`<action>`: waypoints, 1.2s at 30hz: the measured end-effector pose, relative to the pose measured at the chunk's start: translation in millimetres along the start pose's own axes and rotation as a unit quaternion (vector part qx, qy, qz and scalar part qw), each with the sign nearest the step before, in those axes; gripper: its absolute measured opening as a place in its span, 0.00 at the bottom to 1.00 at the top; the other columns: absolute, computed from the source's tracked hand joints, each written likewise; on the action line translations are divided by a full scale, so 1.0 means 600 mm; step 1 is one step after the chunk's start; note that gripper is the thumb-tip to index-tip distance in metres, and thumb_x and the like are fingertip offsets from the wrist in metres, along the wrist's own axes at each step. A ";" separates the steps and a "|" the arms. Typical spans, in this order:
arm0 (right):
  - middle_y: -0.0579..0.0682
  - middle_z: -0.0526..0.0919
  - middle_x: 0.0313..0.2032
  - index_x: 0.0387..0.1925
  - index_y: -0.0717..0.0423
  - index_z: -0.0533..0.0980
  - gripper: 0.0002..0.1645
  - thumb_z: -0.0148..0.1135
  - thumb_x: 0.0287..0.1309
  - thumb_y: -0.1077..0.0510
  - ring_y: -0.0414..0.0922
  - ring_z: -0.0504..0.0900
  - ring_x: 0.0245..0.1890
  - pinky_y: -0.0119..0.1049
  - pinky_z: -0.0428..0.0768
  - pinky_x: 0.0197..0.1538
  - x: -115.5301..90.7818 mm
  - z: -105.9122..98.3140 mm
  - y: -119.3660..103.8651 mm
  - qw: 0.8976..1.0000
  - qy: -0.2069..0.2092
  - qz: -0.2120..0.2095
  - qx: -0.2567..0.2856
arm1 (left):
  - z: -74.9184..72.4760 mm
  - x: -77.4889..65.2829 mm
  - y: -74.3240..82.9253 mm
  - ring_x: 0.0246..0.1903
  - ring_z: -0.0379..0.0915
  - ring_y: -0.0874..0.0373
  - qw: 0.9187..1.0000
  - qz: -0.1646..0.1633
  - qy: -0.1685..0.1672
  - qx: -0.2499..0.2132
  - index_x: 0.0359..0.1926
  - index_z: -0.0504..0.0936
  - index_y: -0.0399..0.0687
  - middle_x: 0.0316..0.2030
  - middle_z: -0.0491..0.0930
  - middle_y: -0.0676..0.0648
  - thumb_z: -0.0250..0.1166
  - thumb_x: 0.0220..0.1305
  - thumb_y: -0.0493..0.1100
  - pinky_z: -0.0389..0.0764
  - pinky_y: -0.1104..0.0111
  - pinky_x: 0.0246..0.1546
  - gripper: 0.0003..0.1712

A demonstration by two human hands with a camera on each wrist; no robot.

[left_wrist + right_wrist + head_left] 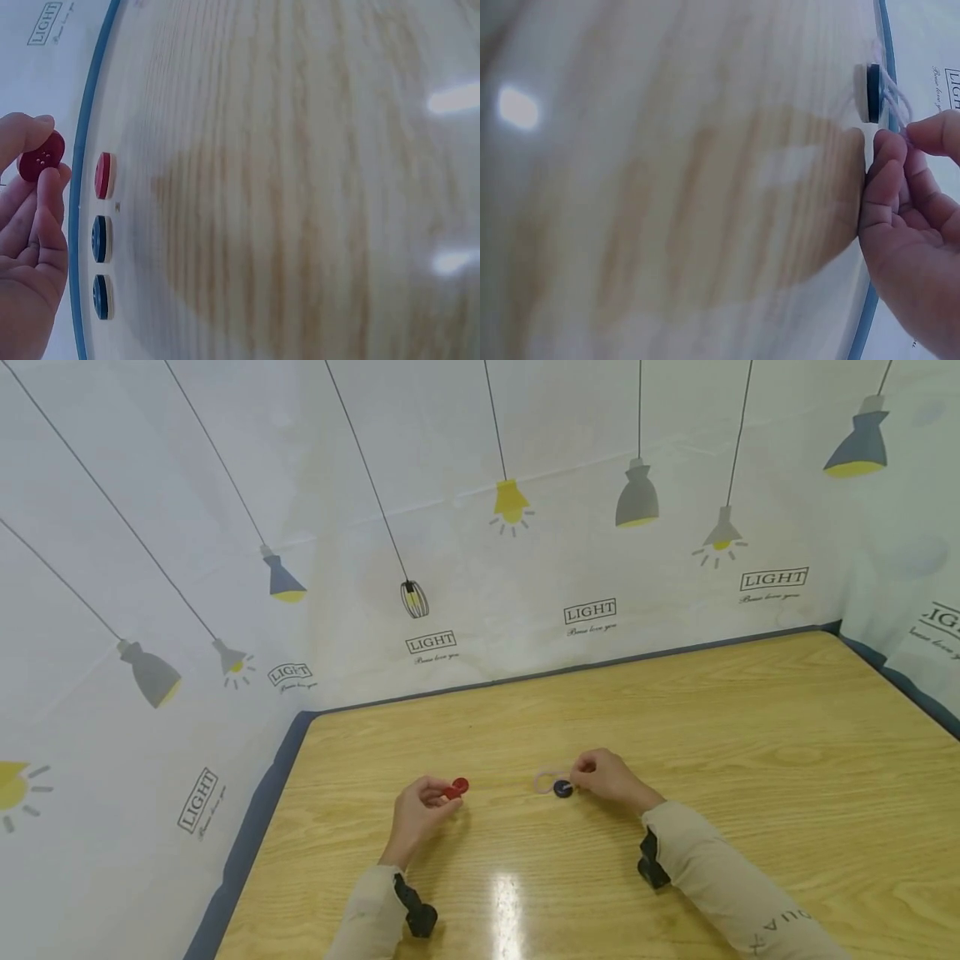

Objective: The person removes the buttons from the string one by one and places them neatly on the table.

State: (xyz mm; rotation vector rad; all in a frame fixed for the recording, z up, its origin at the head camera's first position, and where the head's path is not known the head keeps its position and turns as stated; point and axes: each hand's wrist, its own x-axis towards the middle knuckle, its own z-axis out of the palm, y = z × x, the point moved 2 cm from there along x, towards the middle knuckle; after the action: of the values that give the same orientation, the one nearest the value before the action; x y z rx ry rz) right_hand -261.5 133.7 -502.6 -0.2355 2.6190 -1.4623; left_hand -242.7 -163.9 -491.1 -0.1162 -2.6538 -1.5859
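Note:
Between the thumb and fingers of my left hand (418, 814), a red button (42, 157) with several small holes is pinched above the table. A second red button (103, 175) lies on the wood beside it. In the left wrist view two dark buttons (100, 239) lie in line with that red one. My right hand (611, 777) pinches a pale pinkish cord (897, 100) at its fingertips. The cord reaches a dark blue button (874, 93) just ahead of those fingers; whether it passes through the holes cannot be made out. A loop of cord lies around there.
A wood-grain table (465, 852) spreads under both hands, with a dark blue border along its edges. White wall sheeting (480, 568) printed with lamps rises behind it and at the sides. Black straps with camera mounts (651, 860) sit on both wrists.

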 end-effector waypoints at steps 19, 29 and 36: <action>0.49 0.75 0.23 0.26 0.64 0.75 0.06 0.55 0.52 0.64 0.41 0.68 0.24 0.33 0.69 0.29 -0.002 -0.002 -0.001 0.999 -0.031 -0.032 0.024 | 0.065 0.032 0.037 0.26 0.68 0.56 0.961 0.147 -0.034 0.230 0.36 0.80 0.34 0.25 0.75 0.46 0.66 0.50 0.35 0.70 0.70 0.26 0.11; 0.50 0.76 0.24 0.27 0.65 0.75 0.06 0.55 0.52 0.64 0.43 0.73 0.25 0.32 0.73 0.30 0.001 -0.001 0.005 0.998 -0.038 -0.026 0.042 | 0.078 0.028 0.023 0.31 0.65 0.56 0.964 0.113 -0.037 0.237 0.45 0.77 0.34 0.32 0.72 0.43 0.65 0.52 0.40 0.70 0.68 0.29 0.19; 0.49 0.76 0.24 0.27 0.65 0.74 0.06 0.55 0.53 0.64 0.43 0.74 0.26 0.33 0.74 0.31 0.000 -0.002 0.004 0.998 -0.039 -0.028 0.038 | 0.080 0.033 0.022 0.33 0.70 0.53 0.974 0.100 -0.016 0.202 0.43 0.75 0.34 0.32 0.74 0.43 0.67 0.50 0.38 0.74 0.65 0.32 0.19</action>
State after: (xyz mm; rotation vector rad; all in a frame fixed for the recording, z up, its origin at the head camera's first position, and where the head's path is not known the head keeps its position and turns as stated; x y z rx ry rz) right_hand -262.1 136.2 -504.1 -0.3514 2.5090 -1.5351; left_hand -261.4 -114.8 -500.5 -0.3789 -2.8181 -0.9718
